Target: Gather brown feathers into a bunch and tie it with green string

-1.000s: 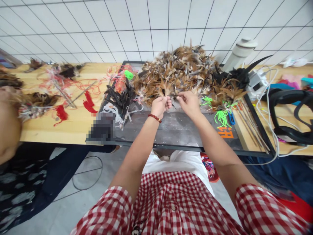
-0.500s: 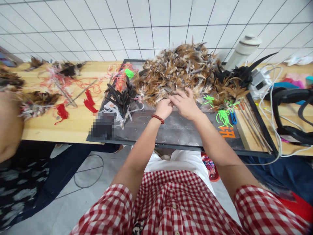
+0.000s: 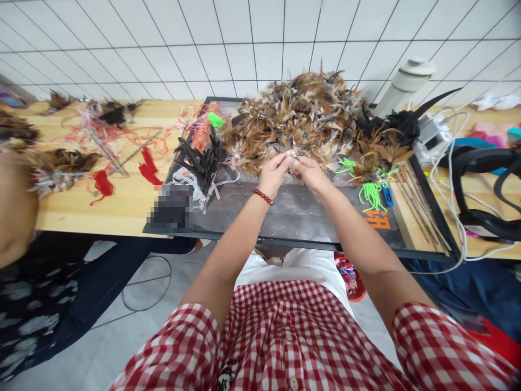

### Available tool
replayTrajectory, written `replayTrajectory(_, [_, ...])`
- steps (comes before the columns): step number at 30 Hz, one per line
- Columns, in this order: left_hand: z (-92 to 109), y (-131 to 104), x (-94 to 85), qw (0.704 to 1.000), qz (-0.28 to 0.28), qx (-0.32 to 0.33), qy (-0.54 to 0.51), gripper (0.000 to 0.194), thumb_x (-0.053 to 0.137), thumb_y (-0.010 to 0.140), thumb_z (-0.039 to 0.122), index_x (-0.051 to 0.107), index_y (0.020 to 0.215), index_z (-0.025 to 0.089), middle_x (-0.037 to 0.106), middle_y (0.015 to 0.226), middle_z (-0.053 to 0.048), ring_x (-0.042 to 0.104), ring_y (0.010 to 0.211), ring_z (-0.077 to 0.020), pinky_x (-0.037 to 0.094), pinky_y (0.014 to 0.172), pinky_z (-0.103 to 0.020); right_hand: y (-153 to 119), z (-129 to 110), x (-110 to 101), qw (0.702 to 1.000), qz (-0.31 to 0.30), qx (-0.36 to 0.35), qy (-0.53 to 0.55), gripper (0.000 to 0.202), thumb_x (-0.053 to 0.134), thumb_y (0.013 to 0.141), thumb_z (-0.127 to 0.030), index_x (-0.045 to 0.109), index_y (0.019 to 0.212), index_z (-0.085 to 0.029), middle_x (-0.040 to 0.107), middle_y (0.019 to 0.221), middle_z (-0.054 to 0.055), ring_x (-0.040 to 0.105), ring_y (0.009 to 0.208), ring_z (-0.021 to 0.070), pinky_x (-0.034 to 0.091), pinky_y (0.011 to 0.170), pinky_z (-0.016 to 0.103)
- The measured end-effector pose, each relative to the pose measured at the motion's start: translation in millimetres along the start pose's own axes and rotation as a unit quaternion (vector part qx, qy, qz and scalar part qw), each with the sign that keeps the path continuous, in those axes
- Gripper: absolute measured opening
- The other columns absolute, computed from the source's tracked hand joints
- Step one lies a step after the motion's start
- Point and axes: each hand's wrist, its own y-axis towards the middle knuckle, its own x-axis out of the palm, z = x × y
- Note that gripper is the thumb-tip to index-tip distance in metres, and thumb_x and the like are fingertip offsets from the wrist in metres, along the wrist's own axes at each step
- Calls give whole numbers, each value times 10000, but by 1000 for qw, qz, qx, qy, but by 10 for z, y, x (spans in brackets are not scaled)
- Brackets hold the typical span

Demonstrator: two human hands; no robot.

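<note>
A large heap of brown and whitish feathers [image 3: 299, 117] lies on a dark board [image 3: 244, 217] with a black rim. At the heap's front edge my left hand [image 3: 274, 172], with a red bead bracelet [image 3: 263, 196] on the wrist, is closed in a pinch. My right hand [image 3: 309, 172] is also closed, its fingertips meeting those of the left. Pale feather bits show between the fingertips; how many feathers they grip is hidden by the fingers and the heap behind.
Black feathers with white ties [image 3: 202, 163] lie on the left. Bright green strings [image 3: 372, 196], a blue clip [image 3: 388, 195] and thin sticks [image 3: 421, 206] are on the right. A pale bottle [image 3: 405, 87] stands behind. Another person's arm [image 3: 18, 206] reaches in from the left.
My right hand has gone from outstretched fingers over the heap to a closed pinch against my left fingertips. My left hand has barely shifted.
</note>
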Motion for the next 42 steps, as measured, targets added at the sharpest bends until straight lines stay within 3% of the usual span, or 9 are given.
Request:
replayTrajectory(4, [29, -60, 32, 999, -21, -28, -22, 180, 655, 961, 179, 778, 830, 167, 750, 773, -8, 671, 765, -100, 540, 765, -209, -59, -56, 56, 993, -30, 47, 109, 572, 776, 836, -614, 448, 582, -221, 433, 551, -53, 408, 555, 92, 366, 559, 238])
replayTrajectory(11, [98, -60, 25, 994, 0, -40, -98, 261, 692, 979, 315, 678, 763, 168, 756, 834, -30, 652, 687, -87, 552, 709, -220, -89, -72, -2, 991, -94, 20, 90, 572, 806, 762, -715, 565, 652, -207, 444, 554, -64, 399, 545, 94, 374, 576, 253])
replayTrajectory(15, [152, 17, -42, 982, 87, -7, -167, 303, 648, 1009, 436, 601, 823, 203, 625, 694, 20, 663, 696, -87, 579, 743, -218, -23, -51, -140, 1000, 25, 4, -12, 363, 631, 967, -496, 607, 749, -207, 492, 589, -48, 446, 580, 122, 389, 640, 267])
replayTrajectory(19, [243, 59, -104, 963, 185, -32, -192, 317, 526, 1076, 421, 533, 842, 208, 441, 586, 82, 420, 459, -26, 441, 522, -132, 21, -24, -284, 962, 178, -34, -206, 104, 576, 924, -235, 650, 859, -203, 639, 775, 6, 573, 751, 174, 445, 775, 312])
replayTrajectory(23, [299, 42, -113, 954, 201, -55, -216, 319, 463, 1102, 292, 495, 802, 186, 423, 589, 95, 262, 368, 5, 184, 386, -146, -46, -19, -254, 913, 127, -66, -383, 140, 608, 888, -202, 741, 931, -187, 733, 948, 90, 643, 959, 268, 471, 922, 412])
replayTrajectory(29, [246, 18, -61, 962, 192, -70, -183, 320, 461, 1092, 206, 498, 776, 174, 434, 560, 95, 242, 360, 9, 150, 394, -144, -138, 2, -116, 838, 129, -63, -527, 423, 585, 953, -233, 686, 1357, -162, 665, 1352, 216, 556, 1264, 401, 411, 1035, 548])
replayTrajectory(34, [207, 4, -18, 969, 189, -58, -149, 317, 471, 1085, 197, 515, 772, 171, 447, 541, 95, 246, 360, 2, 149, 389, -141, -74, 9, -271, 851, 151, -70, -497, 251, 531, 980, -250, 773, 1033, -205, 720, 1174, 149, 588, 1196, 357, 402, 1006, 530])
replayTrajectory(38, [201, 4, -18, 970, 193, -49, -137, 317, 474, 1085, 202, 517, 772, 174, 450, 542, 97, 251, 363, -1, 158, 387, -143, -54, -30, -442, 857, 214, -106, -457, 236, 522, 967, -241, 748, 1030, -216, 723, 1185, 129, 602, 1179, 314, 413, 1020, 507])
replayTrajectory(42, [198, 17, -30, 969, 202, -53, -130, 317, 473, 1086, 204, 517, 773, 175, 444, 540, 99, 253, 365, -5, 162, 392, -150, -68, -17, -525, 844, 192, -36, -499, 227, 562, 905, -225, 749, 1030, -199, 709, 1202, 169, 588, 1175, 375, 402, 1015, 581])
